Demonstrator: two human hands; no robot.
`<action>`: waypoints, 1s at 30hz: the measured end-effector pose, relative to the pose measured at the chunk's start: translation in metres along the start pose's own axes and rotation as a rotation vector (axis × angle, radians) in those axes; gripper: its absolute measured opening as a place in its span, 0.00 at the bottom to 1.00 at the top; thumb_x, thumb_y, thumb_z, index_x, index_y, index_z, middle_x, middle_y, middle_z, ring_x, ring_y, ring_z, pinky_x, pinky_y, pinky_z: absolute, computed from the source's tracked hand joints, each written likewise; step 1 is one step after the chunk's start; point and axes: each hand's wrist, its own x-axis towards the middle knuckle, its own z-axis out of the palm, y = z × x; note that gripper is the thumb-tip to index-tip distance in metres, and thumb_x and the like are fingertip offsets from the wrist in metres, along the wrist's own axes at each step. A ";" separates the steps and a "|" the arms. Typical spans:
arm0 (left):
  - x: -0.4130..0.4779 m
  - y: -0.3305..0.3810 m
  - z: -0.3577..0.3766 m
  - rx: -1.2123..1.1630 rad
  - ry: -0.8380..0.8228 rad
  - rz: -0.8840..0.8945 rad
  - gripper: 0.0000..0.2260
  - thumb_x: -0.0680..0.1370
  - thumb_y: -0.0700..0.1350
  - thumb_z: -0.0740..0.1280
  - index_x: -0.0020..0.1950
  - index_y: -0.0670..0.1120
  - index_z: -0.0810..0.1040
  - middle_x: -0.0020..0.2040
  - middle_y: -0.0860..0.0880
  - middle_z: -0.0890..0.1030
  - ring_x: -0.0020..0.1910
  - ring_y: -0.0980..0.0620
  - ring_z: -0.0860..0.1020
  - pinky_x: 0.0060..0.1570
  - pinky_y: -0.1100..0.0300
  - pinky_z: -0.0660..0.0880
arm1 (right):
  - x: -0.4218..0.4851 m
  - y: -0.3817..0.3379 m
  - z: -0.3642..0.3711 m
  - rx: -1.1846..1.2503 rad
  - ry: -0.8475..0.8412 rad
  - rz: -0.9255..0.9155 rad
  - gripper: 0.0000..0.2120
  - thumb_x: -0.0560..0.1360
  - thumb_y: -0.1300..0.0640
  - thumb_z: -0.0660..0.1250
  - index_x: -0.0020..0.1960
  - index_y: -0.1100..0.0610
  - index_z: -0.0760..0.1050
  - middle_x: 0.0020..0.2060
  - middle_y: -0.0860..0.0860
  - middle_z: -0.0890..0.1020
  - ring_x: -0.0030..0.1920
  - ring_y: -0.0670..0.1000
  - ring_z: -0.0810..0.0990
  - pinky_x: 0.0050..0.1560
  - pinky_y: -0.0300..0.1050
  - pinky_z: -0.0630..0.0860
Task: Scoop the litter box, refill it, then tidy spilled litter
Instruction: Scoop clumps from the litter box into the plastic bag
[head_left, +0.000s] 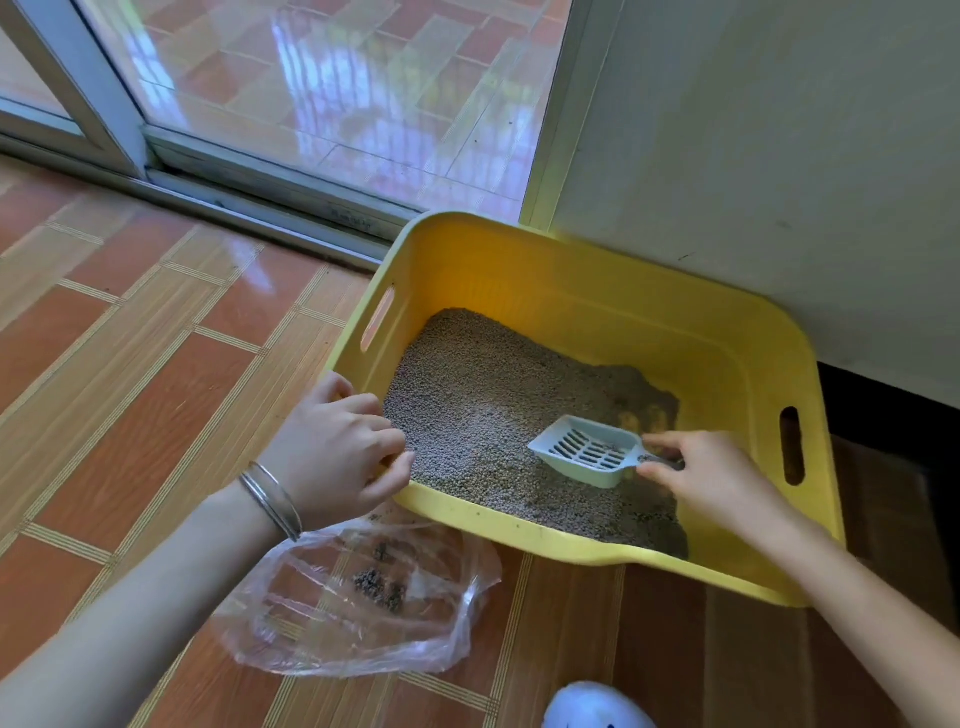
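Head view: the left hand (332, 447) curls over the near rim of the yellow litter box (571, 291) on the floor (130, 338). The right hand (706, 478) pinches the handle of the scoop (587, 449), which rests in the litter (483, 384). The scoop looks light and stiff, best held by that handle.

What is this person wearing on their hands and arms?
No gloves, and no sleeves in view: both forearms are bare. The left hand has thin silver-coloured bangles stacked at the wrist, two or three. The right hand shows no ring, watch or bracelet.
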 end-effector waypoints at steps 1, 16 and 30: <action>0.002 0.005 0.001 0.005 -0.007 0.014 0.19 0.77 0.52 0.54 0.27 0.50 0.70 0.25 0.54 0.73 0.29 0.51 0.73 0.45 0.54 0.67 | -0.005 0.005 -0.003 -0.002 0.015 0.035 0.21 0.75 0.51 0.67 0.67 0.49 0.71 0.46 0.50 0.82 0.43 0.52 0.82 0.44 0.48 0.78; 0.022 0.020 0.011 -0.060 -0.031 0.141 0.19 0.76 0.53 0.54 0.26 0.51 0.70 0.24 0.54 0.72 0.27 0.49 0.74 0.38 0.56 0.71 | -0.024 0.022 0.010 -0.066 -0.110 0.233 0.28 0.73 0.54 0.70 0.70 0.53 0.65 0.57 0.52 0.79 0.50 0.50 0.79 0.40 0.38 0.73; -0.056 0.015 -0.039 -0.229 -0.009 -0.007 0.08 0.74 0.43 0.64 0.51 0.50 0.80 0.57 0.51 0.79 0.57 0.48 0.76 0.49 0.53 0.73 | -0.069 -0.082 -0.001 0.522 -0.035 -0.526 0.13 0.71 0.61 0.71 0.55 0.53 0.79 0.48 0.47 0.82 0.49 0.40 0.80 0.50 0.31 0.75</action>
